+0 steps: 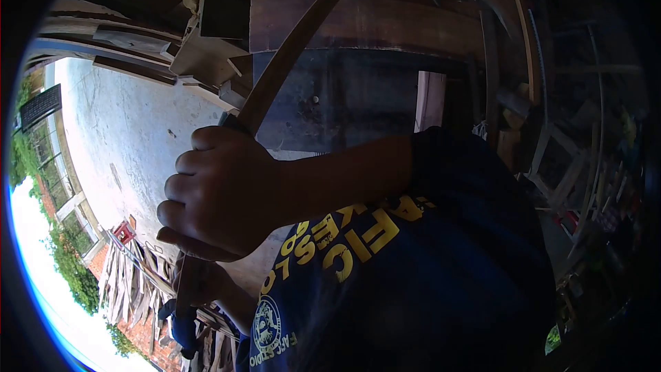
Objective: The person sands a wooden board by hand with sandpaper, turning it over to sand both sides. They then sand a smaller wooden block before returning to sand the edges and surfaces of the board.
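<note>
The view lies on its side. My right hand is a closed fist, knuckles outward, around a long brown tapering strip that looks like wood. It runs from the fist to the upper edge of the picture. A small dark piece sits beside the strip at the fist; its kind is unclear. My left hand is in shadow just below, partly hidden behind the right. Its fingers look closed round a narrow brown length. A dark blue shape is beside it, too dim to name.
A pale concrete floor or wall spreads at the left. Boards and offcuts lie along the top. A dark panel stands behind the strip. A pile of wood strips is at lower left. A frame and clutter fill the dim right side.
</note>
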`<action>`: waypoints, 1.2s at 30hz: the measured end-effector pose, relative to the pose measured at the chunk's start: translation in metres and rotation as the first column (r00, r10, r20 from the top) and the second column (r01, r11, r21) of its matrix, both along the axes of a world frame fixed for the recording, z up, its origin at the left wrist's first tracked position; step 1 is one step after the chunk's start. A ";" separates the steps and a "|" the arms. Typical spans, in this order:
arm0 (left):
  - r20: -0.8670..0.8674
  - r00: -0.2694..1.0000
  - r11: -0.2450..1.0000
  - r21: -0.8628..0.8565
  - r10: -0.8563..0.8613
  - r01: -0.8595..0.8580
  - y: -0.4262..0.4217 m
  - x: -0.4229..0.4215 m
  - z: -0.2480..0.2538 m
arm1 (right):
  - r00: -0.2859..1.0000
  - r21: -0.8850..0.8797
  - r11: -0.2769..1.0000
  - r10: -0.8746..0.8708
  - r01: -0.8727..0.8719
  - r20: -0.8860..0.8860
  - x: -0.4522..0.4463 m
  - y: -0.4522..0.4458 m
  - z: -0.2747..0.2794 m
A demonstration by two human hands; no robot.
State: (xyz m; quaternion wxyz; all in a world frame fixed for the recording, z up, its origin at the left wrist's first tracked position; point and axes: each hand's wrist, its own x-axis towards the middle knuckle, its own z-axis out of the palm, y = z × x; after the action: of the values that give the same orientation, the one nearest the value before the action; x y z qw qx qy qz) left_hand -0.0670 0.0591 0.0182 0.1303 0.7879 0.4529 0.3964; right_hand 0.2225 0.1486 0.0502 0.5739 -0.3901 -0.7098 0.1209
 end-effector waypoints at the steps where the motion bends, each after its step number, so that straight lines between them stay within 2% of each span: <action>1: 0.002 1.000 1.000 0.003 -0.018 0.018 -0.001 0.000 0.000 | 0.999 0.032 0.999 -0.005 0.006 -0.039 0.000 -0.003 -0.002; 2: 0.006 0.999 0.999 0.005 -0.033 0.033 -0.002 0.001 0.000 | 0.997 0.062 0.998 -0.007 0.011 -0.077 0.001 -0.006 -0.004; 4: 0.015 0.998 0.998 0.010 -0.056 0.056 -0.009 0.002 0.001 | 0.994 -0.025 0.998 -0.051 0.053 0.100 0.023 0.012 -0.035; 5: 0.020 0.997 0.997 0.014 -0.074 0.074 -0.006 0.003 0.001 | 0.988 0.084 0.985 -0.151 0.153 -0.028 0.034 0.031 -0.069; 6: 0.028 0.995 0.995 0.023 -0.094 0.093 -0.005 0.006 0.001 | 0.982 0.061 0.982 -0.182 0.178 0.054 0.065 0.045 -0.093; 7: 0.036 0.993 0.993 0.031 -0.113 0.112 -0.003 0.008 0.000 | 0.967 0.108 0.964 -0.250 0.244 0.050 0.097 0.059 -0.113; 8: 0.043 0.990 0.991 0.039 -0.131 0.130 -0.001 0.010 0.000 | 0.959 0.056 0.959 -0.279 0.277 0.043 0.129 0.077 -0.156; 9: 0.048 0.988 0.988 0.047 -0.148 0.146 -0.001 0.015 0.003 | 0.969 -0.085 0.967 -0.232 0.238 0.081 0.164 0.090 -0.190; 11: -0.015 0.983 0.980 0.075 -0.185 0.185 0.002 0.030 0.007 | 0.925 0.065 0.928 -0.372 0.368 0.080 0.205 0.105 -0.222; 12: 0.011 0.982 0.979 0.085 -0.189 0.188 0.002 0.033 0.005 | 0.927 0.074 0.930 -0.366 0.360 0.079 0.206 0.105 -0.215; 14: 0.098 0.981 0.983 0.081 -0.170 0.162 -0.002 0.027 -0.004 | 0.955 -0.186 0.941 -0.295 0.282 -0.044 0.204 0.102 -0.204; 15: 0.158 0.976 0.988 0.063 -0.149 0.140 -0.005 0.020 -0.011 | 0.972 -0.206 0.953 -0.234 0.221 -0.037 0.193 0.101 -0.198; 16: 0.113 0.993 0.990 0.143 -0.031 0.014 -0.008 0.016 -0.017 | 0.984 -0.225 0.960 -0.177 0.166 -0.031 0.174 0.101 -0.190; 17: 0.113 0.993 0.989 0.146 -0.032 0.015 -0.007 0.016 -0.016 | 0.961 0.018 0.971 -0.237 0.237 0.142 0.138 0.092 -0.171; 18: -0.080 0.978 0.964 0.199 0.193 -0.174 -0.012 0.015 -0.014 | 0.975 0.119 0.975 -0.197 0.185 0.099 0.099 0.071 -0.129; 19: -0.260 0.872 0.896 0.287 0.414 -0.340 -0.018 0.012 -0.010 | 0.989 0.074 0.989 -0.131 0.126 0.067 0.065 0.050 -0.101; 20: -0.259 0.904 0.923 0.274 0.340 -0.268 -0.014 0.010 -0.005 | 0.992 0.103 0.989 -0.111 0.105 0.059 0.039 0.029 -0.076; 21: -0.276 0.893 0.918 0.286 0.355 -0.276 -0.009 0.017 0.004 | 0.993 0.048 0.995 -0.086 0.083 0.082 0.025 0.010 -0.053; 23: -0.001 0.999 0.994 0.097 0.044 -0.043 -0.001 0.044 0.024 | 0.998 0.050 0.997 -0.053 0.054 -0.014 0.007 -0.005 -0.034; 25: 0.039 0.999 0.997 0.065 0.032 -0.035 0.005 0.052 0.032 | 0.990 0.124 0.987 -0.085 0.099 -0.116 0.006 -0.008 -0.032; 26: 0.027 0.999 0.999 0.043 0.017 -0.019 0.006 0.052 0.034 | 0.998 0.095 0.995 -0.041 0.044 -0.039 0.016 -0.003 -0.037; 27: 0.018 1.000 1.000 0.019 -0.006 0.006 0.009 0.051 0.035 | 0.995 0.061 0.993 -0.102 0.101 0.013 0.032 0.012 -0.053; 28: 0.058 0.997 0.998 0.038 0.051 -0.054 0.001 0.024 0.019 | 0.983 0.033 0.986 -0.168 0.166 0.074 0.055 0.035 -0.078; 29: 0.067 0.997 0.998 0.040 0.044 -0.047 -0.003 0.014 0.012 | 0.972 0.048 0.973 -0.227 0.224 0.061 0.083 0.059 -0.112; 30: 0.098 0.992 0.997 -0.009 0.078 -0.077 -0.005 0.008 0.006 | 0.965 0.079 0.968 -0.243 0.236 0.099 0.118 0.080 -0.145; 31: 0.126 0.985 0.992 -0.062 0.113 -0.106 -0.006 0.007 0.003 | 0.965 0.006 0.971 -0.237 0.238 0.109 0.149 0.094 -0.172; 32: 0.059 0.992 0.994 -0.011 0.110 -0.110 -0.005 0.009 0.001 | 0.966 -0.064 0.972 -0.214 0.225 0.146 0.177 0.108 -0.189; 33: 0.065 0.992 0.994 -0.017 0.109 -0.109 -0.004 0.014 0.001 | 0.966 -0.137 0.968 -0.186 0.212 0.179 0.198 0.119 -0.203; 35: -0.038 0.972 0.972 0.040 0.233 -0.232 -0.003 0.024 0.003 | 0.957 -0.176 0.953 -0.211 0.246 0.200 0.228 0.137 -0.231; 36: -0.035 0.971 0.971 0.041 0.235 -0.234 -0.003 0.023 0.002 | 0.948 -0.206 0.938 -0.235 0.280 0.216 0.231 0.142 -0.227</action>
State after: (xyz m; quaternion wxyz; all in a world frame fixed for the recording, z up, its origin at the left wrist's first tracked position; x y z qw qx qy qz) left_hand -0.0440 0.0559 0.0204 0.0592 0.7389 0.5381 0.4013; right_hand 0.4534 0.2904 -0.1768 0.4652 -0.5546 -0.6840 0.0901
